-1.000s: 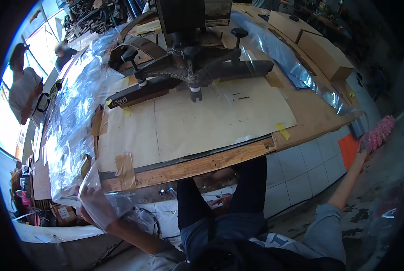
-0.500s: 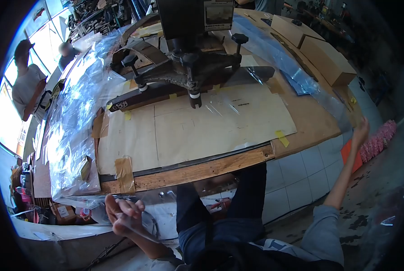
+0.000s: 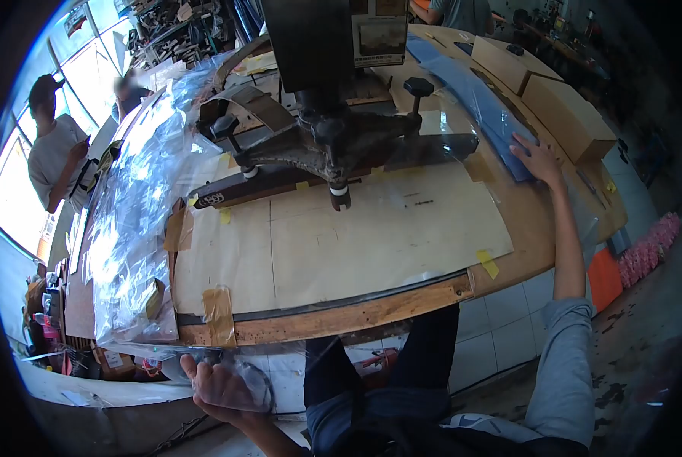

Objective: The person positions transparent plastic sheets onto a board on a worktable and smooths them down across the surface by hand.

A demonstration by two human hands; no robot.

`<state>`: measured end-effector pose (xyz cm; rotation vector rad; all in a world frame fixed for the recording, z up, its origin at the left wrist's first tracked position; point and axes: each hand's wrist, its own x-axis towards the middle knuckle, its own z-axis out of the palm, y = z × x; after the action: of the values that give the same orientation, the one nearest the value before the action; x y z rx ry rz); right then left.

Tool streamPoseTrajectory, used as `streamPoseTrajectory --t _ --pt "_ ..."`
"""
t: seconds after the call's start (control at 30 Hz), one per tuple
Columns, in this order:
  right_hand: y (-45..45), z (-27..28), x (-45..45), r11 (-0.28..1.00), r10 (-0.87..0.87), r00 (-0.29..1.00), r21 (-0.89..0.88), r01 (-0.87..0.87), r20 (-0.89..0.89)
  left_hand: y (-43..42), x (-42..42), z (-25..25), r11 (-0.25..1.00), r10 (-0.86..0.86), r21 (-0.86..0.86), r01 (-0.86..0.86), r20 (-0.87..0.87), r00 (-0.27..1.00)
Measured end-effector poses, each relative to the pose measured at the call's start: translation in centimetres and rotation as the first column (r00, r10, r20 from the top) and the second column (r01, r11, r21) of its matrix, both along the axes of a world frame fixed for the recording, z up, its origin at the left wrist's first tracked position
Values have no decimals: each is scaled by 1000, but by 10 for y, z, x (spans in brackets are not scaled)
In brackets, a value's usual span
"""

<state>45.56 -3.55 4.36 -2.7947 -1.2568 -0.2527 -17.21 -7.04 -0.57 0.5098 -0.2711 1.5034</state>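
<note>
My left hand (image 3: 223, 387) is below the front left edge of the table, its fingers curled in on clear plastic film (image 3: 259, 381) that shows around it. My right hand (image 3: 537, 158) reaches over the right side of the table. Its fingers are spread on the blue sheets (image 3: 482, 107) lying there under clear plastic. Between the hands lies a cream paper sheet (image 3: 341, 255) with pencil lines, fixed by yellow tape. Above the paper stands a black machine head (image 3: 327, 137) with knobs, over a long dark bar (image 3: 432, 149).
Crumpled clear plastic (image 3: 131, 251) covers the table's left side. Two cardboard boxes (image 3: 566, 114) stand at the right. Along the front runs a wooden strip (image 3: 341, 308). A person (image 3: 55, 152) stands at the far left, with others farther back. Pink bundled material (image 3: 649, 247) is at the right.
My right hand has moved from the table's right edge up and inward onto the blue sheets. My left hand has dropped slightly and its fingers have curled tighter. The view has shifted a little.
</note>
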Motion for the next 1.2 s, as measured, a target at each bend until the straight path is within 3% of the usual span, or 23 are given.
streamPoseTrajectory --t 0.03,0.1,0.17,0.23,0.3,0.37,0.4,0.47,0.6,0.63,0.67,0.73,0.8,0.83,0.9,0.93,1.0,1.03,1.07,1.1,1.13,1.17,1.2 --pt "4 6 -5 1000 -27 999 -12 28 22 -2 -4 -4 999 39 -16 -39 14 999" --pt "17 17 -5 999 -48 997 -16 49 53 -6 -22 -15 959 234 -131 -250 -124 964" --pt "39 20 9 996 -80 996 28 81 -45 -5 -38 -20 947 288 -94 -306 -164 943" --pt "66 22 29 991 -65 993 107 76 -98 -10 -63 -32 812 528 -26 -584 -395 752" --pt "97 19 58 972 -5 995 231 29 -102 -22 -80 -29 587 663 -185 -788 -448 599" --pt "129 5 102 917 245 938 372 -141 -246 -33 -78 -13 625 637 -221 -748 -409 653" --pt "140 -1 111 869 368 878 448 -209 -304 -41 -68 -2 777 529 -172 -606 -344 776" --pt "142 15 77 875 423 871 362 -321 -251 -45 -84 -12 912 395 52 -407 -382 835" --pt "133 18 15 831 519 842 318 -456 -148 -59 -125 -53 811 479 -40 -584 -528 701" --pt "118 22 -20 824 509 828 413 -388 -237 -62 -137 -67 754 484 -76 -652 -607 630" --pt "97 29 -64 814 498 802 498 -301 -329 -64 -144 -74 693 472 -100 -714 -686 554" --pt "60 43 -121 772 597 702 515 -373 -388 -60 -114 -71 441 379 -269 -856 -809 449" --pt "36 35 -147 698 681 680 523 -489 -273 -68 -142 -100 559 55 -228 -798 -949 309" --pt "23 32 -163 659 709 683 510 -553 -176 -74 -181 -133 782 -157 -194 -593 -981 113" --pt "-2 23 -196 622 716 696 492 -609 -44 -67 -173 -154 871 -404 -226 -436 -834 -375" --pt "-14 17 -213 623 701 713 497 -604 -13 -56 -185 -199 996 64 87 4 -703 -709" --pt "-34 2 -240 726 663 740 337 -599 -113 -46 -169 -229 932 353 283 227 -564 -746" --pt "-39 -5 -253 731 669 734 275 -624 -112 -33 -113 -216 962 151 265 -71 -727 -670" --pt "-42 -14 -265 733 675 729 210 -646 -113 -22 -64 -194 944 147 312 -103 -682 -717" --pt "-46 -21 -277 733 680 724 146 -665 -114 -11 -21 -171 933 282 358 -44 -799 -531" --pt "-51 -26 -290 732 679 729 157 -663 -86 -2 11 -173 876 465 462 136 -740 -486" --pt "-56 -30 -302 733 675 735 170 -659 -59 -4 48 -158 915 401 365 169 -793 -458" --pt "-60 -33 -312 733 669 743 184 -654 -27 -3 78 -154 906 348 118 406 -755 -556"
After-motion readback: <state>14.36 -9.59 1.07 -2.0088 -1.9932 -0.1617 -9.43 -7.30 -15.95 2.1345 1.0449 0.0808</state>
